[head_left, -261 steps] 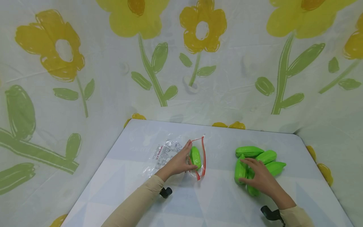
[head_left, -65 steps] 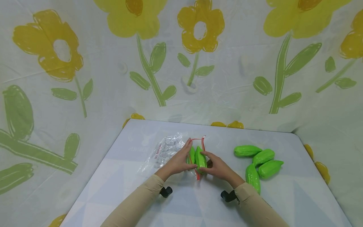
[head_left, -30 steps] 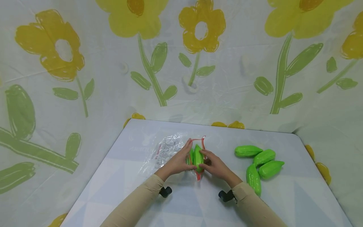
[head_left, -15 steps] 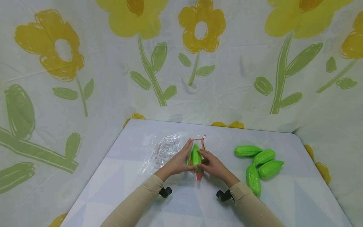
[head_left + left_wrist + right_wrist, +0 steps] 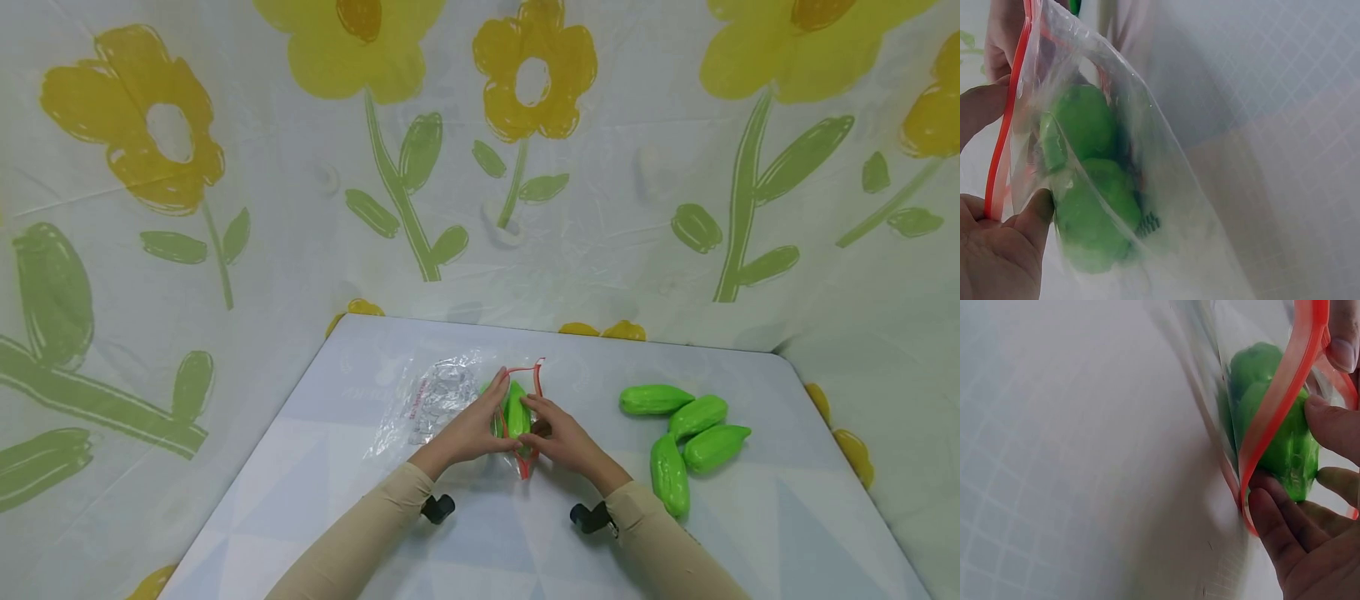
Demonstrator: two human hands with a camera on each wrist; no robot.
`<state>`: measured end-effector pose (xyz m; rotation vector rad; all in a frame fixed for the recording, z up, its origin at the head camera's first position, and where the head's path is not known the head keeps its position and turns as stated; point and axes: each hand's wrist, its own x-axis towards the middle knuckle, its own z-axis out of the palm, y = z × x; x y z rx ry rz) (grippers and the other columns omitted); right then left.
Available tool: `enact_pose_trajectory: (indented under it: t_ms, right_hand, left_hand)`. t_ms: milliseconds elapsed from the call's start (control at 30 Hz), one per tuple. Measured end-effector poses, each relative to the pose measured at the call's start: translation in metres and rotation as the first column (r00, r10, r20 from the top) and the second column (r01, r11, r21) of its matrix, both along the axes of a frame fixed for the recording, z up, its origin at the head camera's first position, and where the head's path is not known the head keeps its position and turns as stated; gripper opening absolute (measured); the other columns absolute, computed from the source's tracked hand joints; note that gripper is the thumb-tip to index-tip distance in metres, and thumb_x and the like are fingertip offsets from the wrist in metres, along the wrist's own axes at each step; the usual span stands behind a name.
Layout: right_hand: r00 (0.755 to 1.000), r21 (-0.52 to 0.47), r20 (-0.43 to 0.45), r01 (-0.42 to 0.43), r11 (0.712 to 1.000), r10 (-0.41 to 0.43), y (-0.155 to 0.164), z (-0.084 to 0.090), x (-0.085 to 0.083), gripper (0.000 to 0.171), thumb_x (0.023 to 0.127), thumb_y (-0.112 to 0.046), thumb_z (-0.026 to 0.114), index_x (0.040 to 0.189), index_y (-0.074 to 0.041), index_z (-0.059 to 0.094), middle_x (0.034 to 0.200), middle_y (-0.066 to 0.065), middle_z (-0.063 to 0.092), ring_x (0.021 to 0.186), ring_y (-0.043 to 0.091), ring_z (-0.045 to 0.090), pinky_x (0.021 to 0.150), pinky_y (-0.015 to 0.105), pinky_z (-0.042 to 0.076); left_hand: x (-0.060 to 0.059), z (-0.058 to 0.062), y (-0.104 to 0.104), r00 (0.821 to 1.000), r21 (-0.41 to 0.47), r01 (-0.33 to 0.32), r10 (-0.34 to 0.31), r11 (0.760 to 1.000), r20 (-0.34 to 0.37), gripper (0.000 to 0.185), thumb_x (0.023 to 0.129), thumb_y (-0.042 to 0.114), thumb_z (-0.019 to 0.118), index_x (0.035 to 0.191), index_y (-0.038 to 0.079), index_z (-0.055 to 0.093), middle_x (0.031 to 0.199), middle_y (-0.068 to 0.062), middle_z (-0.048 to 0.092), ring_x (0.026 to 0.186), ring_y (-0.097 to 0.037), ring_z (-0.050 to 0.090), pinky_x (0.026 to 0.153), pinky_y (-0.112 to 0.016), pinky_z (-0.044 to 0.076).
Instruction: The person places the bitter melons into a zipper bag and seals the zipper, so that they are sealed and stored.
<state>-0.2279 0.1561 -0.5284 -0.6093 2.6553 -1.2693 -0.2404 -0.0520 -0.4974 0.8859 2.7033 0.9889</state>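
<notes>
1. Near the middle of the worktop [image 5: 315, 467], a little toward its far edge, lies a clear zip bag [image 5: 442, 396] with a red zip strip [image 5: 534, 379] round its open mouth.
2. The left hand [image 5: 468, 429] holds the bag's mouth, its thumb and fingers [image 5: 1038, 209] pinching the plastic beside the red strip.
3. The right hand [image 5: 564, 437] meets it from the other side, its fingers [image 5: 1332, 425] curled round a green toy gourd [image 5: 516, 408] that sits halfway through the mouth.
4. In the wrist views a second green gourd [image 5: 1085, 122] shows inside the bag, touching the one being held.
5. Toward the right edge of the worktop, well apart from the bag, four more green gourds [image 5: 686, 433] lie in a loose cluster, touching one another.
6. Behind the worktop's far edge hangs a pale curtain [image 5: 225, 167] printed with yellow flowers and green leaves.
</notes>
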Motion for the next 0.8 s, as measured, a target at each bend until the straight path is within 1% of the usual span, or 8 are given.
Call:
enact_pose_trajectory:
  t_ms: [300,433,533,600,700,800]
  right_hand:
    - [1.000,-0.002,-0.005,0.006,1.000,-0.006,0.000,0.000,-0.001,0.069,0.083,-0.032,0.068,0.143,-0.017,0.038,0.149,0.006,0.030,0.096,0.012,0.060,0.084,0.030,0.051]
    - [1.000,0.007,-0.012,0.014,1.000,-0.014,0.002,0.001,0.000,0.068,0.083,-0.034,0.069,0.142,-0.018,0.039,0.150,0.005,0.030,0.094,0.009,0.058,0.083,0.028,0.051]
    - [1.000,0.012,-0.018,0.021,1.000,-0.021,0.004,0.001,0.000,0.068,0.083,-0.036,0.068,0.142,-0.019,0.040,0.149,0.004,0.030,0.094,0.009,0.058,0.084,0.028,0.051]
    - [0.999,0.014,-0.025,0.025,1.000,-0.025,0.007,0.001,0.001,0.067,0.083,-0.036,0.068,0.141,-0.020,0.040,0.148,0.003,0.033,0.095,0.011,0.058,0.084,0.028,0.051]
    - [0.999,0.009,-0.031,0.035,0.999,-0.035,0.010,0.001,0.002,0.066,0.083,-0.035,0.068,0.141,-0.021,0.040,0.142,0.002,0.040,0.096,0.013,0.059,0.082,0.029,0.052]
    - [0.999,0.009,-0.015,0.048,0.999,-0.048,0.013,0.004,0.004,0.064,0.084,-0.032,0.068,0.141,-0.023,0.040,0.137,-0.001,0.045,0.096,0.014,0.060,0.082,0.030,0.052]
  left_hand:
    - [0.000,0.000,0.000,1.000,-0.005,0.002,-0.002,1.000,-0.012,0.109,0.074,0.046,0.074,0.150,0.018,0.002,0.157,0.002,-0.004,0.141,-0.018,0.013,0.108,-0.041,0.029]
    - [0.000,-0.001,0.000,1.000,-0.003,0.001,-0.001,1.000,-0.015,0.109,0.074,0.045,0.074,0.150,0.018,0.001,0.157,0.001,-0.004,0.141,-0.019,0.013,0.108,-0.042,0.030]
    - [0.000,-0.001,0.001,1.000,-0.002,-0.007,0.007,1.000,-0.009,0.109,0.074,0.044,0.075,0.150,0.018,0.002,0.157,0.001,-0.004,0.141,-0.019,0.013,0.108,-0.042,0.030]
    - [0.000,-0.001,0.001,1.000,-0.004,-0.014,0.014,1.000,-0.002,0.110,0.073,0.044,0.076,0.150,0.017,0.002,0.157,0.002,-0.005,0.141,-0.019,0.013,0.108,-0.041,0.029]
    - [0.000,-0.001,0.002,1.000,-0.003,-0.016,0.016,1.000,-0.003,0.110,0.073,0.042,0.077,0.151,0.013,0.005,0.157,0.000,-0.003,0.141,-0.019,0.013,0.108,-0.041,0.029]
    - [0.000,0.000,0.002,1.000,0.006,-0.009,0.009,1.000,-0.014,0.109,0.073,0.040,0.077,0.150,0.011,0.006,0.157,-0.003,-0.002,0.141,-0.020,0.013,0.108,-0.042,0.029]
